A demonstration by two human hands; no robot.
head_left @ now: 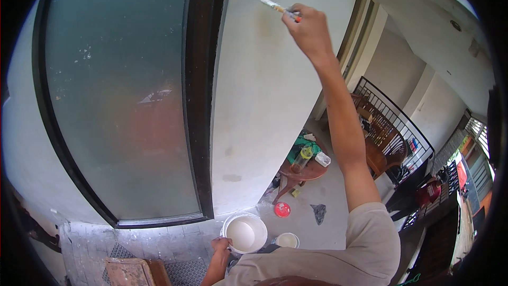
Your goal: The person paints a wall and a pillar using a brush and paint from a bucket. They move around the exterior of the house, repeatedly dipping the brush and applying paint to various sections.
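Observation:
High up at the pale wall (254, 90), my right hand (311, 27) is closed around the handle of a paintbrush (272, 5). The brush's white-coated bristles point left and overlap the wall in this view. Down below, my left hand (221, 244) grips the rim of a white bucket (261, 230) that contains off-white paint (241, 236). Close to the bucket's right side is a smaller tub (297, 242) with cream-coloured contents, partly hidden by my shirt. Faint brownish patches mark the wall.
A dark-framed frosted glass panel (121, 100) borders the wall on the left. Behind the wall's right edge, a round wooden table (316, 171) carries a jar and other items. A red lid (282, 209) and a dark scrap (318, 213) lie on the floor. A worn wooden stool (126, 272) stands lower left.

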